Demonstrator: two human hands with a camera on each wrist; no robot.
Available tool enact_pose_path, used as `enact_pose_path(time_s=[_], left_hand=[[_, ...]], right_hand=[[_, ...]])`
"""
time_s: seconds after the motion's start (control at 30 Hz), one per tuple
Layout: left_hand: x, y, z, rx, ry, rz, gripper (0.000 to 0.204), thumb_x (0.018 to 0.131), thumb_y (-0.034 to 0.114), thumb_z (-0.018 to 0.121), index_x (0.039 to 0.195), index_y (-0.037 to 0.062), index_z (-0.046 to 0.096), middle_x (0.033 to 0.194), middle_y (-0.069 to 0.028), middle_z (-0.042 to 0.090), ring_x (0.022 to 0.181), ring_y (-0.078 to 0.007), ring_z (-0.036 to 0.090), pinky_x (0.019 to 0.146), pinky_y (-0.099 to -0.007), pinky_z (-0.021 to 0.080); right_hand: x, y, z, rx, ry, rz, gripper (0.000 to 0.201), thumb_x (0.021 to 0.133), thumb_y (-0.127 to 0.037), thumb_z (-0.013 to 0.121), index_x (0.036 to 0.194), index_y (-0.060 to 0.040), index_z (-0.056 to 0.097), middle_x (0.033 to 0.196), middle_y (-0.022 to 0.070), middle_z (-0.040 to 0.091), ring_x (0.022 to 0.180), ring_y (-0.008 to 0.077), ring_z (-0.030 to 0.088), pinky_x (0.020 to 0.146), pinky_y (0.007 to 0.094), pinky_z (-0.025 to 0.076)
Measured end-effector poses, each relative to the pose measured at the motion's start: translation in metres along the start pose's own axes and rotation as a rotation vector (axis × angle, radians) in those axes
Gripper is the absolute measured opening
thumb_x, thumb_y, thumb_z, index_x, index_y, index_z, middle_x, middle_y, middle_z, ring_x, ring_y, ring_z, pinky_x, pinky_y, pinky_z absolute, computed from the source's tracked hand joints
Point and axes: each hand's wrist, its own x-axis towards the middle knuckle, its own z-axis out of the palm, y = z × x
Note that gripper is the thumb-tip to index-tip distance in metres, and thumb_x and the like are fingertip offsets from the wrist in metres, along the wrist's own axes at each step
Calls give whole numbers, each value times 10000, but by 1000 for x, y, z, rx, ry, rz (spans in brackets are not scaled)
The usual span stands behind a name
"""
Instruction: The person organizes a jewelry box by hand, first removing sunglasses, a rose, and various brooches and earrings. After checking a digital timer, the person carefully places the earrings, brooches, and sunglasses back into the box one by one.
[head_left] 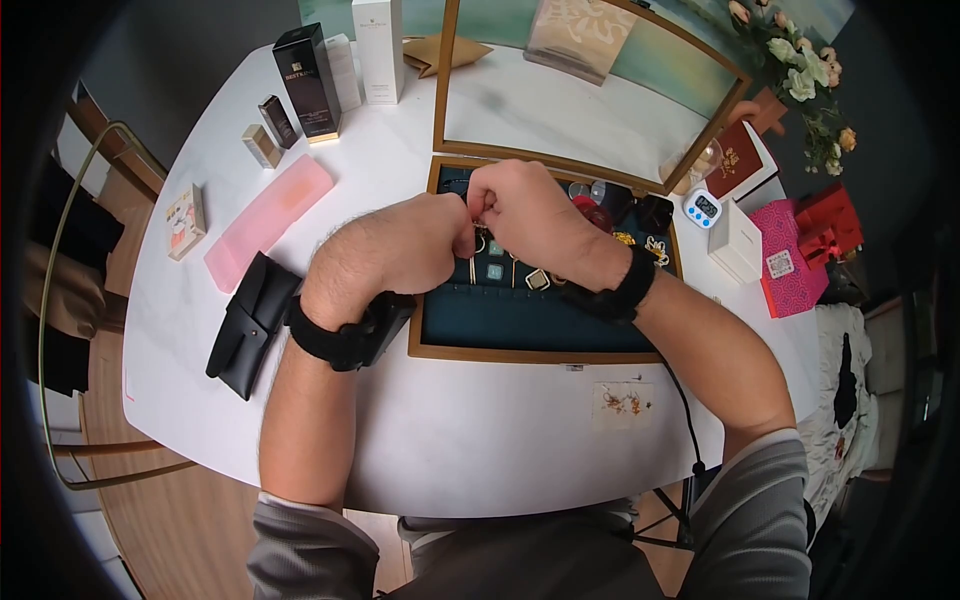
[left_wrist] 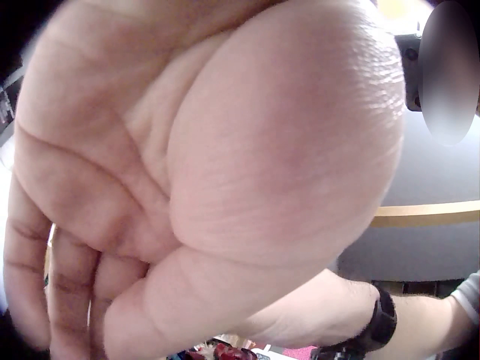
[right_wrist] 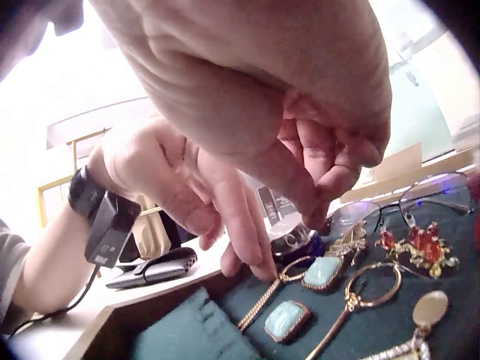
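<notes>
Both hands meet over the dark green lining of a wooden jewelry case (head_left: 540, 332). In the right wrist view, my right hand (right_wrist: 262, 82) has curled fingers, with thumb and forefinger tips together right at a small gold piece of jewelry (right_wrist: 349, 241); the fingertips partly hide it. My left hand (right_wrist: 199, 187) reaches in with fingers loosely extended downward, their tips beside a gold hoop earring with a chain (right_wrist: 262, 298). Close by lie a turquoise stone (right_wrist: 286, 321), a red-stone ornament (right_wrist: 427, 246) and another gold hoop (right_wrist: 375, 289).
The case's glass lid (head_left: 590, 130) stands raised behind. A black pouch (head_left: 250, 325), pink box (head_left: 270, 222) and cosmetic boxes (head_left: 308, 85) stand left. A white timer (head_left: 702, 209) and red box (head_left: 830, 225) are on the right. Earrings on a card (head_left: 622, 404) lie in front.
</notes>
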Motion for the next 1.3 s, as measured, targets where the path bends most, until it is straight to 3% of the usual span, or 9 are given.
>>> enact_pose_path(time_s=[0.13, 0.23, 0.37, 0.47, 0.6, 0.67, 0.8, 1.03, 1.3], left_hand=[[-2, -3, -1, -16, 25, 27, 307, 902, -55, 643, 1148, 6, 816, 1046, -197, 808, 972, -323, 776, 880, -392, 605], [-10, -7, -10, -65, 99, 69, 274, 910, -66, 660, 1131, -11, 813, 1043, -190, 813, 981, -304, 781, 878, -384, 604], [-11, -13, -9, -176, 299, 92, 235, 919, -85, 692, 1102, -14, 819, 1048, -160, 828, 1004, -261, 788, 879, -369, 603], [-8, -2, -16, -304, 351, 92, 176, 962, -41, 689, 1093, -19, 804, 978, -113, 823, 925, -202, 762, 852, -345, 587], [-4, 8, -12, -376, 523, 90, 138, 1031, 77, 703, 1058, -35, 779, 860, -51, 766, 784, -121, 651, 746, -301, 531], [-2, 15, -10, -475, 544, 97, 200, 1051, 144, 737, 970, -38, 750, 776, 13, 694, 725, -45, 569, 643, -262, 455], [1, 30, -1, -537, 564, 124, 304, 1054, 178, 761, 829, -11, 682, 692, 51, 626, 648, -23, 497, 572, -249, 390], [5, 37, 9, -437, 647, 165, 349, 1020, 144, 780, 753, -24, 631, 613, 33, 561, 592, -44, 454, 540, -276, 383], [5, 44, 15, -366, 591, 173, 299, 1036, 141, 778, 809, -18, 666, 671, 53, 585, 646, -25, 469, 566, -257, 384]], right_hand=[[-17, -15, -34, -3, 149, 12, 56, 862, 49, 669, 880, 24, 716, 849, 223, 736, 792, 410, 722, 731, 453, 581], [-48, -24, -85, -230, 333, -163, 75, 925, 35, 665, 980, 15, 712, 873, 215, 739, 807, 395, 731, 740, 447, 584], [-109, -17, -153, -433, 399, 0, 84, 926, 53, 700, 1000, 15, 704, 882, 179, 734, 817, 361, 727, 761, 420, 579], [-160, -2, -178, -521, 304, 189, 151, 899, 45, 740, 1045, 17, 716, 974, 196, 742, 877, 372, 730, 793, 428, 580], [-230, 61, -189, -682, 15, 384, 291, 847, 33, 798, 1134, 14, 747, 1110, 235, 746, 1025, 404, 735, 902, 451, 594], [-249, 84, -188, -650, -24, 501, 329, 838, 38, 799, 1162, 13, 753, 1128, 242, 748, 1057, 410, 733, 937, 453, 592], [-277, 137, -190, -526, -15, 672, 396, 817, 34, 811, 1209, 18, 758, 1134, 226, 758, 1068, 381, 745, 953, 435, 595], [-280, 158, -176, -347, 13, 635, 398, 794, -4, 841, 1181, 28, 756, 1042, 182, 756, 982, 299, 743, 894, 398, 599], [-274, 177, -176, -266, -59, 668, 228, 801, -15, 834, 985, 10, 700, 846, 110, 709, 813, 234, 706, 732, 369, 561]])
